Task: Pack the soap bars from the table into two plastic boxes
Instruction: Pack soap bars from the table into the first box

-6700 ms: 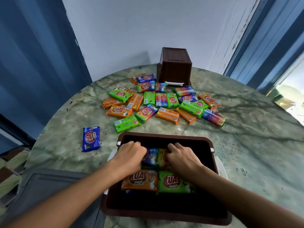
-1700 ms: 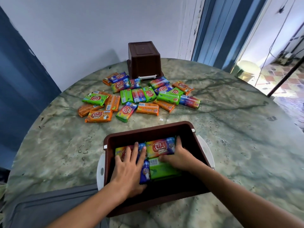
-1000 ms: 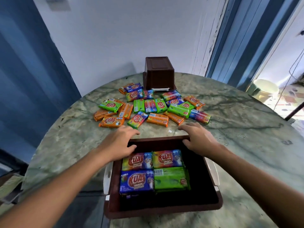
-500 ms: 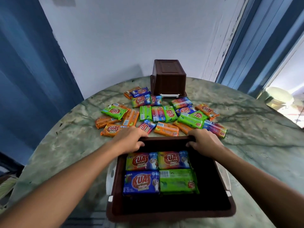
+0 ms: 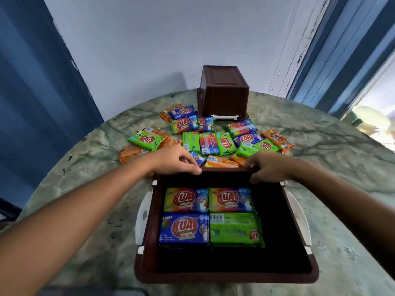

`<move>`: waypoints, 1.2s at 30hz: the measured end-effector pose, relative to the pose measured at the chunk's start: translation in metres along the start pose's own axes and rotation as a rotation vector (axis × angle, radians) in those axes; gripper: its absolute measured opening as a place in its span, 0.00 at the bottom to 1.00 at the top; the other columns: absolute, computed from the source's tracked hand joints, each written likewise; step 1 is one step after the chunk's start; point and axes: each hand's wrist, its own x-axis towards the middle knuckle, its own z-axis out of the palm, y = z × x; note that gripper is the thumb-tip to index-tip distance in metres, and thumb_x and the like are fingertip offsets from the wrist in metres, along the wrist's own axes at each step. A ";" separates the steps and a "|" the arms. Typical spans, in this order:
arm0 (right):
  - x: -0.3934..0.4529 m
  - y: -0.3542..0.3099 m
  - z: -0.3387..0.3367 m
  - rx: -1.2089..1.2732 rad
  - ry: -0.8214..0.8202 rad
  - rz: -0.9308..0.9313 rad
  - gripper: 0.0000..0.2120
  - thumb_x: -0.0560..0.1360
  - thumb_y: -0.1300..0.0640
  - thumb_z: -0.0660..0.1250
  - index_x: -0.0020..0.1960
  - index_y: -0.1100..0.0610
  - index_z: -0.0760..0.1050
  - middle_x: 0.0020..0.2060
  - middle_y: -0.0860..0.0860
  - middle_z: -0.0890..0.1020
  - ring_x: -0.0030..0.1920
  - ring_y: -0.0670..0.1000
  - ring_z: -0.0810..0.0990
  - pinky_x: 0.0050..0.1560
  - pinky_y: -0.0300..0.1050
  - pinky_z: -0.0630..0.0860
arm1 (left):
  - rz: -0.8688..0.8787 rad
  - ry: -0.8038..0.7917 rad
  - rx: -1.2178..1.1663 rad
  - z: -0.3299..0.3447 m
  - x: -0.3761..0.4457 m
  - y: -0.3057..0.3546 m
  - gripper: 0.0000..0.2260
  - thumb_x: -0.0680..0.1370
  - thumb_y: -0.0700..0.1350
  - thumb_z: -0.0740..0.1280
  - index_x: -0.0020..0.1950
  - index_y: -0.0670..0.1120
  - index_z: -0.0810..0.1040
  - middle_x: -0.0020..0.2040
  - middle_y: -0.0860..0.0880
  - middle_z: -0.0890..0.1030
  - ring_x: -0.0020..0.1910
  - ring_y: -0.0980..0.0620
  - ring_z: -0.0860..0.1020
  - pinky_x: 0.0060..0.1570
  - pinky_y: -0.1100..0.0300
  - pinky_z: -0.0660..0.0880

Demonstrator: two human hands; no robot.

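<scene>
I see the near brown box [image 5: 226, 276] holding four soap bars [image 5: 210, 217], long axes left-right; deeper layers are hidden. My left hand [image 5: 175, 160] and right hand [image 5: 268, 167] curl fingers over its far rim, covering loose bars [image 5: 213, 142]. Beyond, the second box [image 5: 223, 92] stands overturned

A round table [image 5: 320, 146] with a green marbled top carries everything. At its near edge stands an open brown plastic box [image 5: 224, 276] with white side handles. Beyond it a loose heap of wrapped soap bars [image 5: 209, 142] in green, orange, blue and rainbow wrappers lies on the top, some overlapping. At the far edge, just behind the heap, a second brown box [image 5: 224, 90] stands upside down
</scene>
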 end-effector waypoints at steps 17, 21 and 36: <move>0.167 -0.035 0.034 -0.364 -0.075 0.015 0.24 0.69 0.52 0.75 0.60 0.61 0.74 0.53 0.56 0.78 0.47 0.55 0.74 0.45 0.44 0.71 | -0.237 -0.024 0.530 0.034 0.136 -0.047 0.23 0.65 0.58 0.77 0.37 0.46 0.68 0.37 0.48 0.69 0.42 0.46 0.74 0.39 0.57 0.71; 0.163 -0.032 0.036 -0.348 0.004 0.026 0.22 0.68 0.51 0.75 0.57 0.59 0.75 0.49 0.55 0.78 0.47 0.55 0.75 0.44 0.45 0.71 | -0.256 0.013 0.515 0.035 0.134 -0.045 0.20 0.65 0.56 0.77 0.39 0.47 0.69 0.44 0.47 0.73 0.45 0.46 0.75 0.38 0.57 0.70; 0.003 -0.042 -0.036 -0.270 0.511 -0.141 0.32 0.62 0.43 0.74 0.61 0.57 0.72 0.54 0.54 0.74 0.53 0.57 0.75 0.43 0.46 0.69 | 0.037 0.428 0.387 -0.039 -0.011 0.044 0.31 0.61 0.54 0.78 0.62 0.48 0.77 0.55 0.46 0.80 0.52 0.47 0.77 0.48 0.57 0.74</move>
